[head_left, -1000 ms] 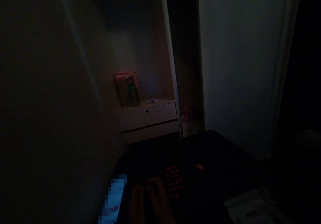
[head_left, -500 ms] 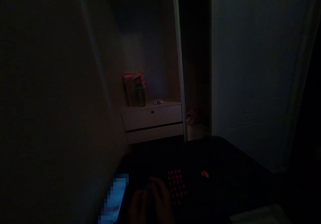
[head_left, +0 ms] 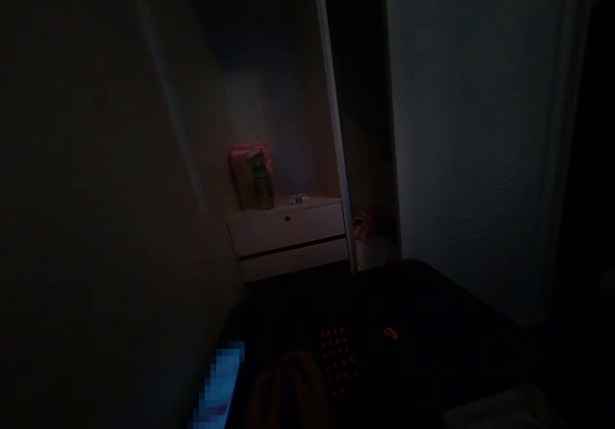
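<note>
The room is very dark. Only one hand shows, at the bottom edge just left of centre, and I take it for my left hand (head_left: 288, 390). It rests on a black surface (head_left: 432, 314), just left of a block of small red glowing dots (head_left: 337, 362). A single red-orange mark (head_left: 391, 333) glows further right on the same surface. Left of the hand stands a lit blue screen (head_left: 218, 384). The fingers are too dim to make out. My right hand is not in view.
A pale two-drawer unit (head_left: 291, 237) stands against the far wall. On it are a red-topped packet with a green bottle (head_left: 253, 176) and a small object (head_left: 298, 199). A white upright post (head_left: 336, 147) stands beside it, and something pink (head_left: 366, 224) lies behind the post. Pale papers (head_left: 500, 410) lie at the bottom right.
The view has swung slightly, right and then back left. The hand has slid lower in the frame and grown dimmer. Nothing else has moved.
</note>
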`<state>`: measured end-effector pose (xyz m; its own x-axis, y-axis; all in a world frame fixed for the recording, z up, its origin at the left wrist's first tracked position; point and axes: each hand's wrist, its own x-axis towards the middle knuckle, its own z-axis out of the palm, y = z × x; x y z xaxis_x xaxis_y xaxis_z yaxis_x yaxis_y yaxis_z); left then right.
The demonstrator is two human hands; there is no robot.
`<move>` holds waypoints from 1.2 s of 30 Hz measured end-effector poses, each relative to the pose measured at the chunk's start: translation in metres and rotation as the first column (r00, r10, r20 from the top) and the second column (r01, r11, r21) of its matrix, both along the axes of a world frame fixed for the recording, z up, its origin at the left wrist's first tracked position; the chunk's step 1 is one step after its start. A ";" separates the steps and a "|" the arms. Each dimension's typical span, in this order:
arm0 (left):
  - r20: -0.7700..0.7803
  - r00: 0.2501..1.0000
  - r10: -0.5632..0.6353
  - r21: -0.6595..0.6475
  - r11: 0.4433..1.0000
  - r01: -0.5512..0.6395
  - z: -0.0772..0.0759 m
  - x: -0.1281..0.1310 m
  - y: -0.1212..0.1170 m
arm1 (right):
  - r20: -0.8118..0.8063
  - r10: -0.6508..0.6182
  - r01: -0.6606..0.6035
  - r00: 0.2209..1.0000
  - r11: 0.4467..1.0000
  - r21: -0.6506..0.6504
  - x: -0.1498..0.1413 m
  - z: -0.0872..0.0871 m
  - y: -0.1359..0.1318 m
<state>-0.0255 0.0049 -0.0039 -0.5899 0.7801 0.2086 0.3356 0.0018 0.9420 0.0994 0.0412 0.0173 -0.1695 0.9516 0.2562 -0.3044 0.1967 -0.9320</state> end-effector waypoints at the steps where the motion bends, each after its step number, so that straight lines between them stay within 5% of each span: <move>1: -0.003 1.000 -0.010 -0.012 1.000 0.010 -0.001 0.000 0.000 | 0.010 -0.002 0.002 1.000 1.000 -0.003 0.001 0.003 -0.001; 12: -0.053 0.998 -0.043 -0.099 0.994 0.038 0.013 0.011 -0.006 | 0.035 -0.017 0.016 0.999 0.999 0.034 0.005 0.009 -0.003; 17: -0.042 0.999 0.030 -0.032 0.999 -0.032 0.013 0.012 -0.007 | 0.002 -0.023 0.023 1.000 0.999 0.038 0.007 0.011 -0.007; 22: -0.016 0.999 -0.029 0.115 0.993 0.030 0.012 0.008 -0.006 | -0.037 -0.063 0.064 0.997 0.997 0.031 0.002 0.003 -0.010; 27: -0.002 0.999 -0.055 0.077 0.996 0.055 0.009 0.004 -0.004 | -0.025 -0.130 0.128 0.991 0.990 -0.063 0.000 -0.003 -0.010; 36: -0.021 0.999 0.037 0.089 0.995 -0.035 0.002 0.002 -0.006 | 0.030 -0.072 0.070 0.997 0.996 0.056 -0.002 -0.001 -0.013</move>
<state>-0.0233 -0.0015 -0.0021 -0.6117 0.7364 0.2891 0.3578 -0.0684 0.9313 0.0976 0.0287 0.0159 -0.1109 0.9463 0.3035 -0.2578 0.2675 -0.9284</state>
